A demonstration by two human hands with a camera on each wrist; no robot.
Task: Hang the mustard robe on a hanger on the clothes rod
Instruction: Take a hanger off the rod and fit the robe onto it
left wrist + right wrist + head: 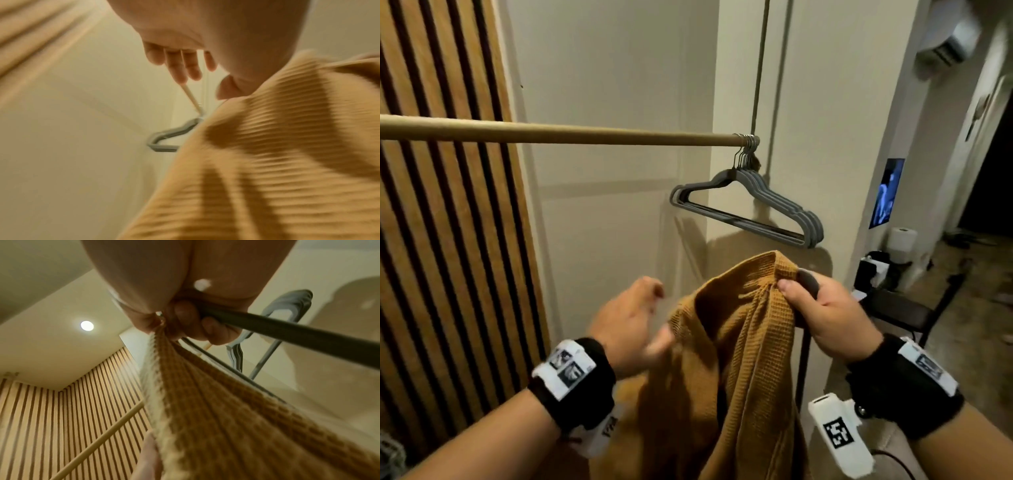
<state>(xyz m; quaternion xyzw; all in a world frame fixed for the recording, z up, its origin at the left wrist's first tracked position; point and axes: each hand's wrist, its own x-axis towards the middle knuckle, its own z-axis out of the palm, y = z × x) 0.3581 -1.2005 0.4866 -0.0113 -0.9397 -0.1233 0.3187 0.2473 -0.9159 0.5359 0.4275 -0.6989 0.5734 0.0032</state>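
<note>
Slatted wood wall (pixel 431 240) flanks waffle-knit robe (pixel 739 342), seemingly bunched in right hand (pixel 822 308).

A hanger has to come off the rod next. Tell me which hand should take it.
Left. The left hand is free beside the mustard robe. The right hand grips the robe's top and a dark bar. The grey hangers hang on the clothes rod above both.
</note>
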